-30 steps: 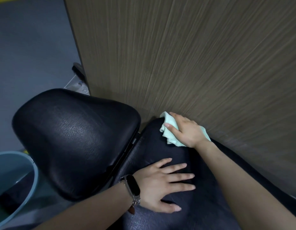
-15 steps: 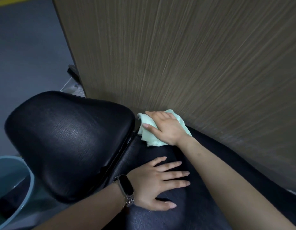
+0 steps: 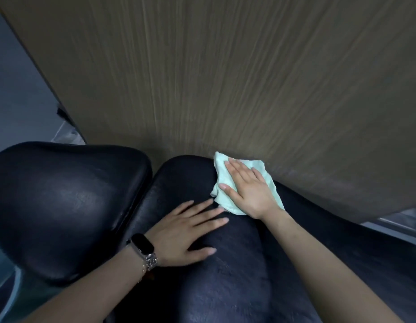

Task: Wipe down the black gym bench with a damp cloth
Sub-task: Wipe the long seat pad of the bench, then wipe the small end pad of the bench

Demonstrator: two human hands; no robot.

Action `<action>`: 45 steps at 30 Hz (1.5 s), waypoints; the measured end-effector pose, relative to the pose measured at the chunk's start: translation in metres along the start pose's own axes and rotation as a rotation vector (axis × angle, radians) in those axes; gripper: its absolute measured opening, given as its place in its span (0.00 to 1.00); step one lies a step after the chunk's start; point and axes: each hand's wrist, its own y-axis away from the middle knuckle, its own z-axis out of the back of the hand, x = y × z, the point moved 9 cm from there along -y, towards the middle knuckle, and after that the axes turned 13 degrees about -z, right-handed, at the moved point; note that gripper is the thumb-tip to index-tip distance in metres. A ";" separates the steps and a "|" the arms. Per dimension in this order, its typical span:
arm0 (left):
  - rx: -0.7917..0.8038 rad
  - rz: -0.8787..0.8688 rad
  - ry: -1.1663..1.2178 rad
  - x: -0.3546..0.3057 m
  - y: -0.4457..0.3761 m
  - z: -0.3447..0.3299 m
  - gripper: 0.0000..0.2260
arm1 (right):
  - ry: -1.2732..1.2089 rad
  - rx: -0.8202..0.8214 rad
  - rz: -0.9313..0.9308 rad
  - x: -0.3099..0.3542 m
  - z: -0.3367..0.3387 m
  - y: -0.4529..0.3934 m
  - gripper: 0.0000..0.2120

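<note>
- Two bare hands rest on the black bench (image 3: 225, 276), which runs from the near edge up toward a wood-grain wall panel (image 3: 225, 78) at the far side.
- Right hand (image 3: 249, 192) lies flat on a pale mint-green cloth (image 3: 222, 173), fingers straight and spread, pressing it down rather than gripping it.
- That cloth sits crumpled on the far end of the long pad, right where the pad meets the wall panel; its edges stick out past the fingertips and beside the wrist (how damp it is cannot be seen).
- Left hand (image 3: 186, 234) is released and flat as well, palm down on the same pad, fingers straight and pointing right, just beside the near corner of the cloth.
- On the left wrist there is a dark wristband (image 3: 142, 244) with a metal bracelet beside it.
- Left of the long pad, a narrow gap away, sits the bench's second, rounder black pad (image 3: 62, 206), shiny and creased.
- Grey floor (image 3: 16, 89) shows at the far left, beyond the wall panel's edge.
</note>
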 end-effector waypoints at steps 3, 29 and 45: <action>0.001 0.035 0.012 0.003 -0.005 -0.001 0.28 | 0.011 -0.017 -0.034 -0.026 0.004 0.029 0.36; 0.057 -0.109 0.007 -0.151 -0.173 -0.078 0.25 | -0.059 -0.144 -0.366 -0.208 0.013 0.243 0.39; 0.128 -0.299 0.014 -0.253 -0.285 -0.119 0.25 | -0.055 -0.310 -0.534 -0.333 0.031 0.316 0.32</action>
